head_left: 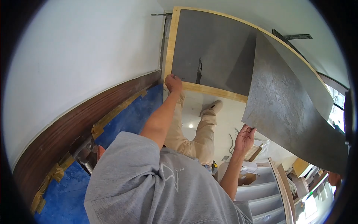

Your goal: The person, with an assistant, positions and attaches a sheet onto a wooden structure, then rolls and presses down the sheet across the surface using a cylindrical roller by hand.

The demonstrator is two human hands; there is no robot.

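My right hand (245,139) pinches the near corner of a thin, bendy grey mottled laminate sheet (279,89). The sheet curves up from a dark grey board (216,48) and runs off to the right. A pale yellow border (209,89) frames this board, and a ragged black mark (199,71) lies on its face. My left hand (174,84) is closed at the board's near left corner, against the yellow border. Whatever its fingers hold is hidden.
A white wall with dark wood trim (100,100) runs along the left. Below it lies blue sheeting (130,112) edged with brown tape, and a metal tool (86,154). White shelving (261,194) stands at lower right. Dark strips (298,37) lie beyond the board.
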